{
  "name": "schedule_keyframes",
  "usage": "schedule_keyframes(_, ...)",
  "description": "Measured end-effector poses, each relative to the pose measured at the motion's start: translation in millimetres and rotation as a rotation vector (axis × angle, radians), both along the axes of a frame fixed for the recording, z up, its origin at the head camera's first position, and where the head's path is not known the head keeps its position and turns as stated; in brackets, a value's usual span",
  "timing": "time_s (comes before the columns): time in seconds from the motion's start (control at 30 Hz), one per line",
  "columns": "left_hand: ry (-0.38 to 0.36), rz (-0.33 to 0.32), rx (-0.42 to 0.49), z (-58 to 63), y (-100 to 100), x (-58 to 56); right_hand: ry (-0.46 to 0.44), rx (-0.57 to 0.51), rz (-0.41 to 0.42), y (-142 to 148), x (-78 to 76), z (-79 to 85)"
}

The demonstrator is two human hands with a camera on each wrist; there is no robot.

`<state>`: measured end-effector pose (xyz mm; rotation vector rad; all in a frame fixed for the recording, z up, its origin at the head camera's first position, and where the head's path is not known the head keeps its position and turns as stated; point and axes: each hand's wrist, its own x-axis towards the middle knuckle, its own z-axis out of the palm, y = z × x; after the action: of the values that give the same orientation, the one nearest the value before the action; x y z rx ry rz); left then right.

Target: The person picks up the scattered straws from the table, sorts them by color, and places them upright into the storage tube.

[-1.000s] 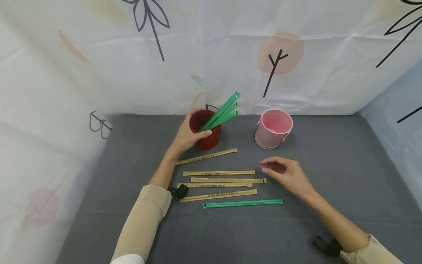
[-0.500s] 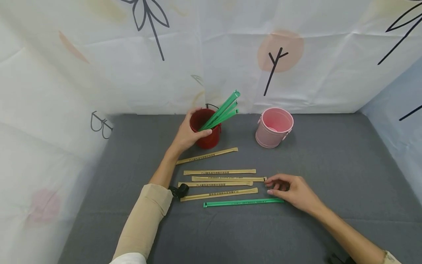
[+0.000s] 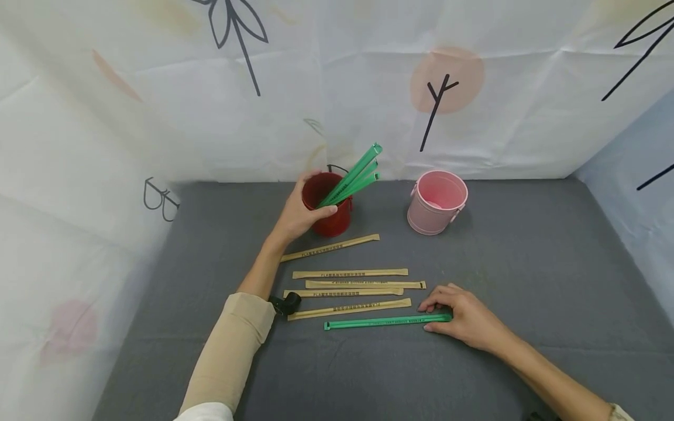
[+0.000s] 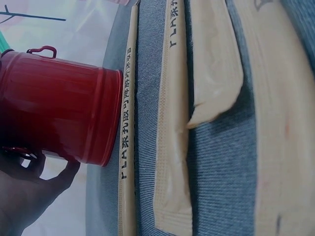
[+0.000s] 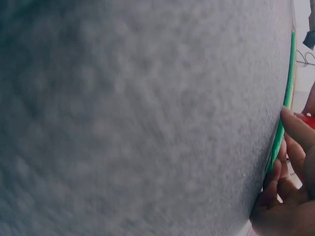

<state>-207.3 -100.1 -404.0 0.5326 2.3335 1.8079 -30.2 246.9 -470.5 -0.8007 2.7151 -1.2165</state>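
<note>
At the back left, my left hand (image 3: 297,217) grips a small red bucket (image 3: 337,225), its thumb across the near side of the rim. Several green wrapped straws (image 3: 355,175) lean out of that bucket to the right. Lower right, my right hand (image 3: 463,318) is at the right end of a single green wrapped straw (image 3: 374,323) lying on the cloth, thumb on the near side and curled fingers on the far side. In the right wrist view the thumb touches this straw. Several tan paper-wrapped straws (image 3: 350,273) lie between the hands; the left wrist view shows them close up.
A pink bucket (image 3: 427,217) stands to the right of the red one, near the back edge. Grey cloth (image 3: 526,251) covers the table. Patterned white fabric (image 3: 368,88) hangs behind and at the left side.
My right hand has moved down toward me, from below the pink bucket to the green straw's right end, its fingers now around it. The left hand stays on the red bucket.
</note>
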Motion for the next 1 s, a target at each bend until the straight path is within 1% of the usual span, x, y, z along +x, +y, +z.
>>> schedule_keyframes(0.1,0.001,0.001,0.006,0.1,-0.7,-0.7,0.013,0.012,-0.015,-2.0,-0.4,-0.8)
schedule_keyframes(0.2,0.000,-0.002,0.009,-0.7,-0.6,-1.3,0.004,0.017,-0.030,-3.0,-0.4,-1.8)
schedule_keyframes(0.5,-0.011,-0.009,0.029,-1.5,0.1,-1.9,0.021,0.000,-0.069,-2.4,0.9,-4.5)
schedule_keyframes(0.63,-0.018,-0.008,0.026,-1.7,-0.3,-1.5,0.014,-0.013,-0.080,-2.0,1.0,-4.4)
schedule_keyframes(0.8,-0.020,0.000,0.026,-1.1,-2.0,-1.2,-0.029,-0.074,-0.072,-2.7,-0.2,-1.9)
schedule_keyframes(1.0,-0.016,-0.010,0.019,-2.9,-1.2,-2.6,-0.076,-0.212,-0.063,-5.1,-3.5,5.2)
